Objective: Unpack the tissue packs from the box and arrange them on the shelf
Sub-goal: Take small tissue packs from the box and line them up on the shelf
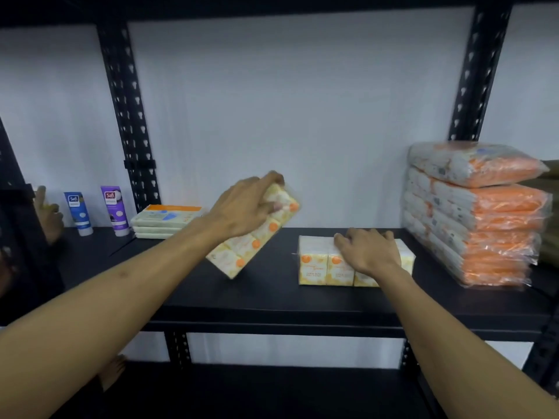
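Left hand grips tilted tissue pack.

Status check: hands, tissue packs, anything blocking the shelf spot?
Left hand grips tilted tissue pack above shelf. Right hand rests on placed pack. Gap between them free; orange stack far right.

Black metal shelving with perforated uprights (keyhole slots along their length), set against a plain white wall. Matte black boards, one at mid-height, another lower down. Dim, even light; wall faintly bluish.
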`<action>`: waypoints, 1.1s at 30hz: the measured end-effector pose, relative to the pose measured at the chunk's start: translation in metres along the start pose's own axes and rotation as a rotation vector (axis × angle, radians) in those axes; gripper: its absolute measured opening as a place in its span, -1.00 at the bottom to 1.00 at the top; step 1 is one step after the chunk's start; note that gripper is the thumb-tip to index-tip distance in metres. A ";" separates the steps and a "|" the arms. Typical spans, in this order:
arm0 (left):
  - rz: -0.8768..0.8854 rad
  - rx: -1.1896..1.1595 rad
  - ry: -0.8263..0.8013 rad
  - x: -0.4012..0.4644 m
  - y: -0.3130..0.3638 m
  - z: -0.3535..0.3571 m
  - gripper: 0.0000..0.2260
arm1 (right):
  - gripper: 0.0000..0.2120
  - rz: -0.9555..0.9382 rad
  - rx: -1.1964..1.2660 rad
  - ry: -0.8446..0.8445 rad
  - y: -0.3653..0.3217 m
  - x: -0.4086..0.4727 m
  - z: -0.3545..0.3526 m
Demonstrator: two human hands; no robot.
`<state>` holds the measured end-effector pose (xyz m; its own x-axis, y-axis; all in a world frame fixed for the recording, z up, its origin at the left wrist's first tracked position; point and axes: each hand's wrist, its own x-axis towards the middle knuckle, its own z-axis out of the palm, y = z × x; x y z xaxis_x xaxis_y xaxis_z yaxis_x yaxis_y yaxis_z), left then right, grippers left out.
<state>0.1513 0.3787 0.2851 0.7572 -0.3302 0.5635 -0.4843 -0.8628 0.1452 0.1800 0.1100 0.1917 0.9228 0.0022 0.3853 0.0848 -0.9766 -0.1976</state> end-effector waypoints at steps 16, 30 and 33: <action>0.090 0.407 -0.032 0.002 -0.020 -0.032 -0.36 | -0.49 0.001 0.006 0.005 -0.002 -0.007 -0.003; -0.573 -0.320 0.068 -0.109 -0.077 0.026 -0.41 | -0.51 0.006 0.024 -0.001 -0.002 -0.006 -0.003; -0.583 -0.348 0.032 -0.115 -0.076 0.035 -0.42 | -0.48 -0.015 0.041 0.146 -0.004 -0.012 0.003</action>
<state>0.1159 0.4688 0.1809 0.9266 0.1675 0.3368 -0.1178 -0.7212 0.6827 0.1692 0.1142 0.1853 0.8568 -0.0178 0.5153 0.1161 -0.9671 -0.2265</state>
